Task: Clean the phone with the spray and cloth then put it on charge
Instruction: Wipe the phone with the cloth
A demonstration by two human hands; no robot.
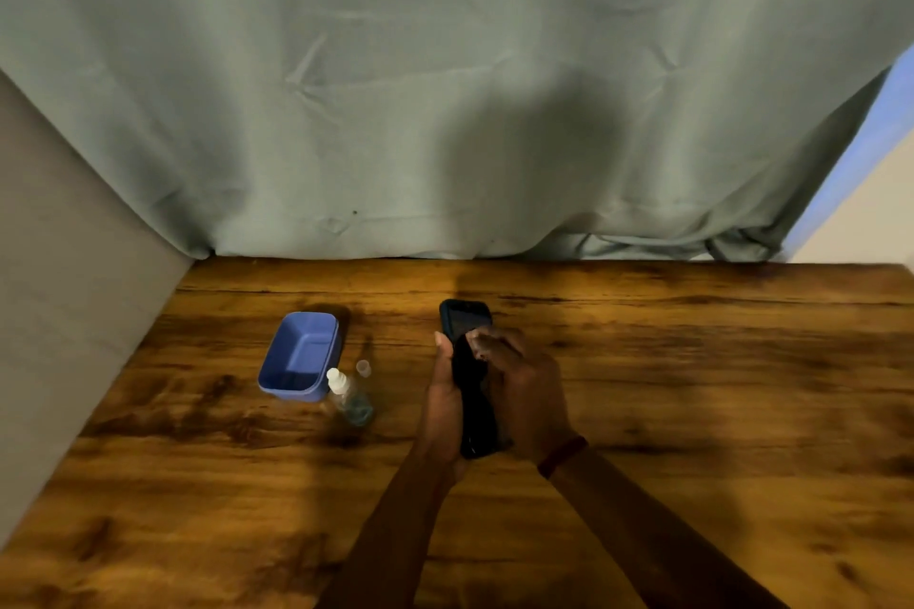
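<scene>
Head view, wiping step. The phone [465,318] is cradled in the left grip [442,391], which clasps its edge to steady it above the bench [692,386]. The black cloth [470,373] is pinched in the right grip [524,386] and pressed on the screen's near half, apparently to wipe. The spray bottle [348,398] stands left of the left grip, uncapped. Its cap [363,367] is just beyond. The blue tub [277,361] sits beside the bottle. No charger is seen.
</scene>
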